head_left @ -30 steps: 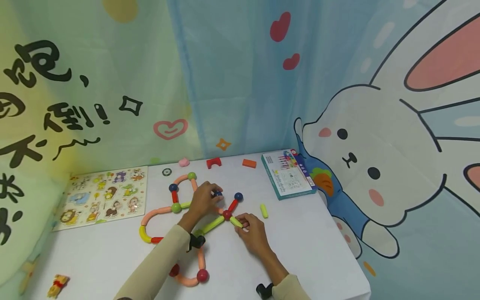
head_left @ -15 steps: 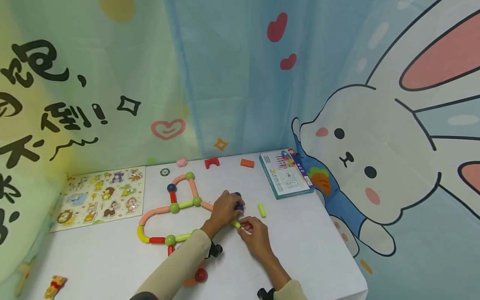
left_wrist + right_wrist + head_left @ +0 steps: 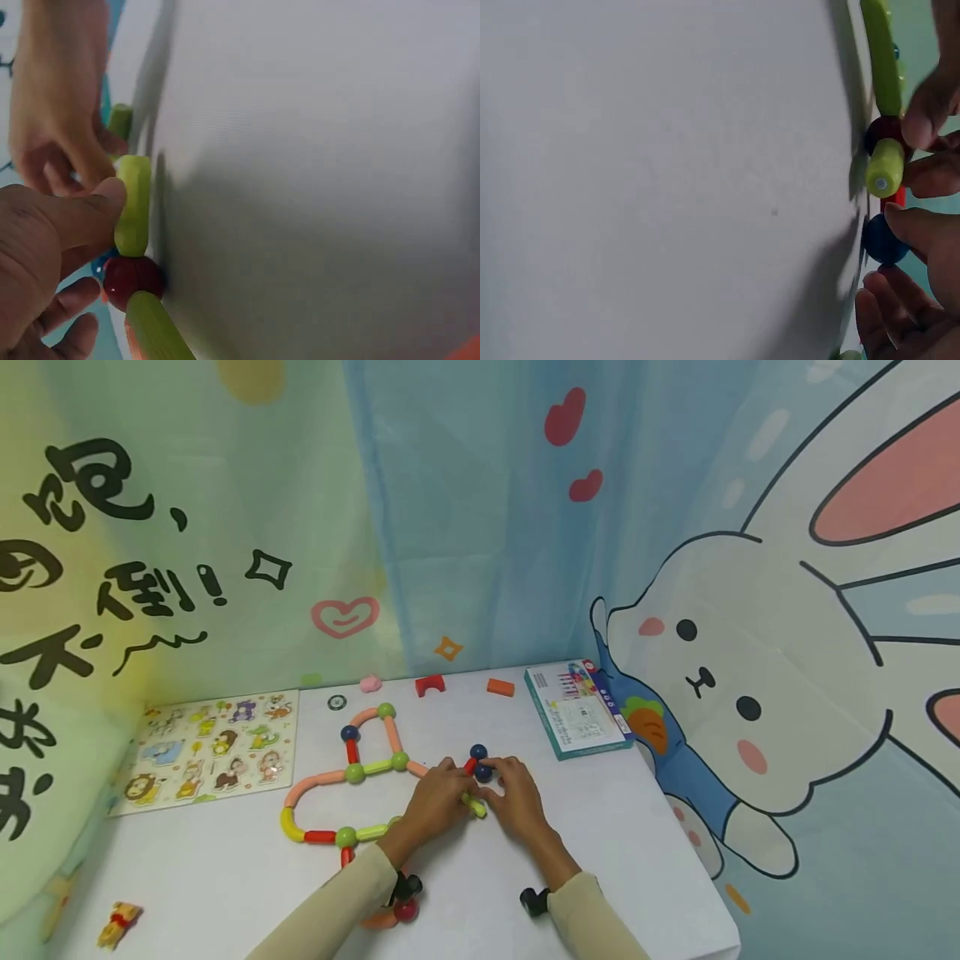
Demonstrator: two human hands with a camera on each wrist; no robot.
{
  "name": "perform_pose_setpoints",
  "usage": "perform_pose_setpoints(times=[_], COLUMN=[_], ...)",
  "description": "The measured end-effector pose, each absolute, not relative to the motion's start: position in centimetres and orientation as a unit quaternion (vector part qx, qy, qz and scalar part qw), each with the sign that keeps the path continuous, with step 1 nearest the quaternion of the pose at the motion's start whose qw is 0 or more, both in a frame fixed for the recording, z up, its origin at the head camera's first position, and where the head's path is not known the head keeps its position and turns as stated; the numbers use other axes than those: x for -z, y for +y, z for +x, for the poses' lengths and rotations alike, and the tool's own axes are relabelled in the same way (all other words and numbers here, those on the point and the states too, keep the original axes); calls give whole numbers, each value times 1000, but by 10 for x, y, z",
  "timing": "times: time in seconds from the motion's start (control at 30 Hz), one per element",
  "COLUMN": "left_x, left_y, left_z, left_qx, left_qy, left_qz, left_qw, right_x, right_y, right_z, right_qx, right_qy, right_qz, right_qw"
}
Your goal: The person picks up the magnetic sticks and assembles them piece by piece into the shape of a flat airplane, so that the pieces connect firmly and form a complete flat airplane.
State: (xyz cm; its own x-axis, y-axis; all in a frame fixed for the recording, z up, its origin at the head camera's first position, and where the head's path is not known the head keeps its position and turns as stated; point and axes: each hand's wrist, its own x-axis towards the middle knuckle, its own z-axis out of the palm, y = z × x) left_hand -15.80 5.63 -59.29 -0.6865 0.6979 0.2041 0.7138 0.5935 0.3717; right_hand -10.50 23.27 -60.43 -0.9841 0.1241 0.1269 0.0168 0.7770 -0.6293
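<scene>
In the head view my left hand (image 3: 437, 802) pinches a short lime-green rod (image 3: 133, 206) of a magnetic stick-and-ball set, its thumb along the side. The rod joins a dark red ball (image 3: 133, 281), which also bears a longer green rod (image 3: 157, 326). My right hand (image 3: 519, 800) holds a dark blue ball (image 3: 886, 240) between thumb and fingers, close to the free end of the short rod. Beyond it, a second blue ball (image 3: 478, 751) sits on a red rod (image 3: 470, 766). My left hand and forearm hide part of the linked figure.
Linked rods and balls, including a green ball (image 3: 355, 772), spread left of the hands. An animal picture board (image 3: 217, 747) lies at the left, a box (image 3: 577, 710) at the back right. Small blocks, such as an orange one (image 3: 500, 687), line the back edge. A bear figure (image 3: 118, 924) lies front left.
My left hand has carried the blue ball rightward and now holds the short green rod. My right hand has let go of that rod, moved slightly up and taken the blue ball.
</scene>
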Motion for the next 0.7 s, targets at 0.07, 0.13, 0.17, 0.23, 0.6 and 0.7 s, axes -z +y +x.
perform_pose_setpoints(times=[0.07, 0.13, 0.17, 0.23, 0.6, 0.7], left_x=[595, 596, 597, 599, 603, 602], left_y=[57, 58, 58, 59, 65, 66], left_z=[-156, -155, -155, -155, -157, -157], left_qx=[189, 158, 144, 121, 109, 117], left_qy=[-890, -891, -891, -893, -898, -900], left_qz=[-414, -425, -428, -431, -422, -415], left_qw=[22, 33, 39, 54, 63, 65], right_x=[605, 605, 606, 606, 603, 605], right_y=[233, 234, 235, 237, 247, 245], right_z=[-109, -111, -111, -108, -62, -57], right_qx=[-309, -298, -292, -295, -399, -421], right_qy=[-947, -951, -953, -953, -915, -905], right_qz=[-38, -39, -40, -40, -58, -52], right_qw=[74, 71, 70, 60, 20, 28])
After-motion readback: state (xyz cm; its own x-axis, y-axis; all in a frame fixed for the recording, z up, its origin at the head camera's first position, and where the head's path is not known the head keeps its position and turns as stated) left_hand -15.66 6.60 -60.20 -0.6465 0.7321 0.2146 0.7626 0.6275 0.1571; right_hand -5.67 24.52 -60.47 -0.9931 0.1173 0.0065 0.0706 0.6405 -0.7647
